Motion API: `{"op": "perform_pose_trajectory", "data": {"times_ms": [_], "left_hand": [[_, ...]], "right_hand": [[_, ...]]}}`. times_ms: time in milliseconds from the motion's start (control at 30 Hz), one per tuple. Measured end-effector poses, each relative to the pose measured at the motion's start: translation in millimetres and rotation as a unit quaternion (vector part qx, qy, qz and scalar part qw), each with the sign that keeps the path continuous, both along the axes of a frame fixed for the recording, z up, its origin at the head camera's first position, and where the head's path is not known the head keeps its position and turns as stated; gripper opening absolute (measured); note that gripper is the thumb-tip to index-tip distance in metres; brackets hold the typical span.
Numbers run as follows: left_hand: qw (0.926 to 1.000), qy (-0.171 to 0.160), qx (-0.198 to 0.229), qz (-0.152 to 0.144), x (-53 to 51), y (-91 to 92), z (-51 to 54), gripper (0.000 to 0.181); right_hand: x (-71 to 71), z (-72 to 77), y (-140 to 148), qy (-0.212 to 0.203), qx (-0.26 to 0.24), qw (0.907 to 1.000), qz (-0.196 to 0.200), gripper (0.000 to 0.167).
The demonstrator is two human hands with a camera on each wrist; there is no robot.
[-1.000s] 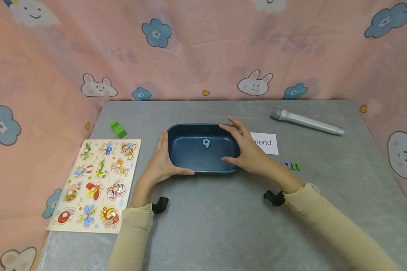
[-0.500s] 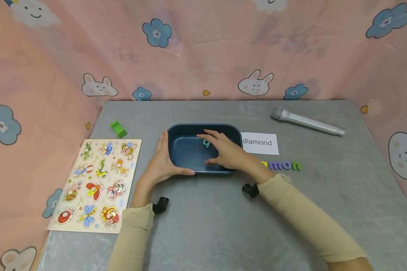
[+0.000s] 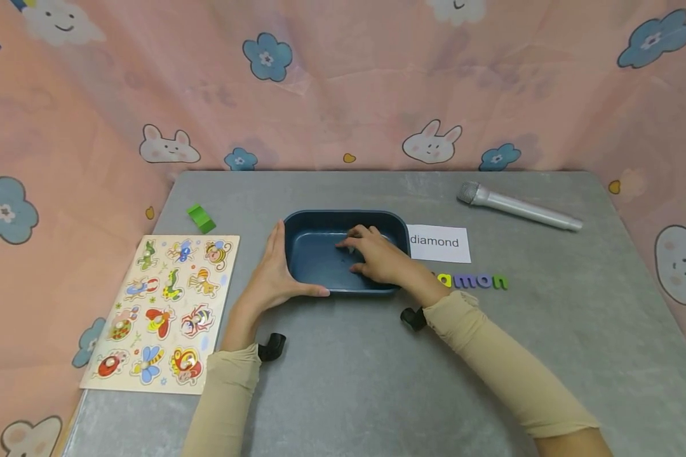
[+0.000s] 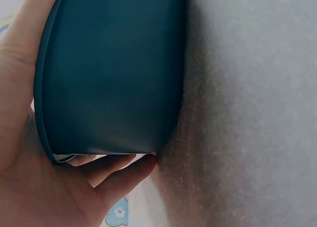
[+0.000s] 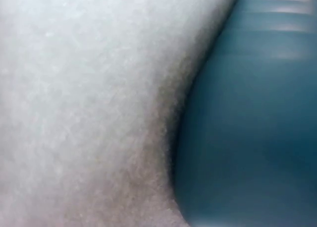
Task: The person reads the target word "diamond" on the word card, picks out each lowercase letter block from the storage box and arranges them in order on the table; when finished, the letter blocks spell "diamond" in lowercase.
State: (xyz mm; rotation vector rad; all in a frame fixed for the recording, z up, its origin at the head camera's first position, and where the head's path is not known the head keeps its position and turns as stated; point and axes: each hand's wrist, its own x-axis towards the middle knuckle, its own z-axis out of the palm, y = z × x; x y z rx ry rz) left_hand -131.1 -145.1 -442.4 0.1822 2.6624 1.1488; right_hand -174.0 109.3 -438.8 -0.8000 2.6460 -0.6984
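Observation:
A dark blue rectangular tub (image 3: 314, 282) stands upright on the table. My left hand (image 3: 271, 273) holds its left end, thumb along the front rim and fingers along the side; the left wrist view shows the fingers against the tub's end wall (image 4: 114, 78). Inside the tub, my right hand (image 3: 380, 257) reaches down with thumb and fingers apart. Beneath those fingers lies a small teal letter (image 3: 351, 250), mostly hidden. In the right wrist view only the tub's outer wall (image 5: 247, 138) and the tabletop appear, without fingers.
To the tub's right lie a white card (image 3: 440, 243) reading "diamond" and a row of coloured letters (image 3: 465, 281), partly behind my right arm. A silver microphone (image 3: 520, 206) rests farther back. On the left are an insect puzzle board (image 3: 166, 311) and a green block (image 3: 201, 218).
My right hand has moved left from the tub's right rim and down into it, over the teal letter. The card and more coloured letters came into sight. My left hand stays put.

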Motion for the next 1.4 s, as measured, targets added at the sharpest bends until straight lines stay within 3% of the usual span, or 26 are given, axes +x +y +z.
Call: {"op": "perform_pose_trajectory", "data": {"times_ms": [200, 433, 600, 733, 900, 1000, 1267, 1400], "left_hand": [[1.0000, -0.002, 0.004, 0.003, 0.1, 0.4, -0.2, 0.163], [1.0000, 0.002, 0.004, 0.001, 0.4, 0.9, -0.6, 0.162], [1.0000, -0.002, 0.000, 0.002, 0.9, 1.8, -0.2, 0.163], [1.0000, -0.005, 0.000, 0.003, 1.1, 2.0, 0.0, 0.162], [1.0000, -0.005, -0.001, 0.006, 1.1, 1.4, 0.4, 0.162], [1.0000, -0.002, -0.002, 0.006, 1.2, 1.1, 0.6, 0.163], [1.0000, 0.001, -0.007, 0.002, 1.2, 0.8, 0.8, 0.161], [1.0000, 0.000, -0.007, 0.004, 1.2, 0.7, 1.0, 0.161]], "right_hand": [[-3.2, -1.8, -0.6, -0.015, -0.025, 0.9996, -0.004, 0.025], [-1.1, -1.7, -0.9, -0.034, -0.062, 0.9974, -0.015, 0.011], [4.7, 1.7, 3.5, -0.020, -0.130, 0.9911, -0.016, 0.010], [9.5, 8.0, 13.2, -0.043, -0.208, 0.9767, -0.032, 0.018], [14.7, 18.9, 31.7, -0.099, -0.302, 0.9443, -0.087, 0.022], [18.1, 23.0, 45.9, -0.096, -0.330, 0.9314, -0.119, 0.027], [25.8, 20.4, 93.9, -0.077, -0.291, 0.9446, -0.130, 0.030], [32.4, 20.0, 115.8, -0.052, -0.297, 0.9434, -0.138, 0.032]]}}
